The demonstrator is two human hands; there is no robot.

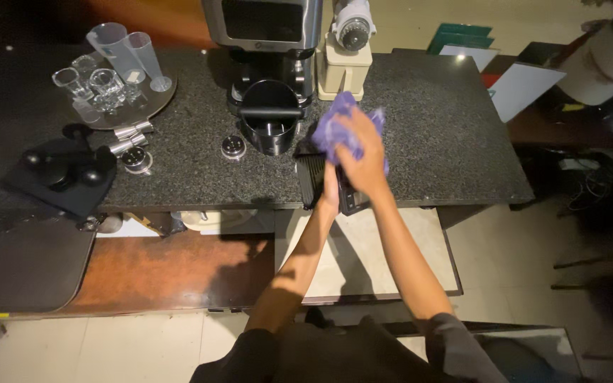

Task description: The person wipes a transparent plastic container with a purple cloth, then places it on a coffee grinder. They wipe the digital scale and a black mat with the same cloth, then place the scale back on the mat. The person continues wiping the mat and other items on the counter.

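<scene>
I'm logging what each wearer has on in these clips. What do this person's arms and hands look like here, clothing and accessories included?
Both forearms are bare from wrist to above the elbow. Dark grey short sleeves cover the upper arms, part of a dark top at the bottom edge of the view. The left hand and right hand are ungloved. No watch, bracelet or ring shows, though the left hand is largely hidden.

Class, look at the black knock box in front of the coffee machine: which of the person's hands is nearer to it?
Left. The left hand holds the black tray just right of the knock box; the right hand, gripping the purple cloth, sits farther right.
</scene>
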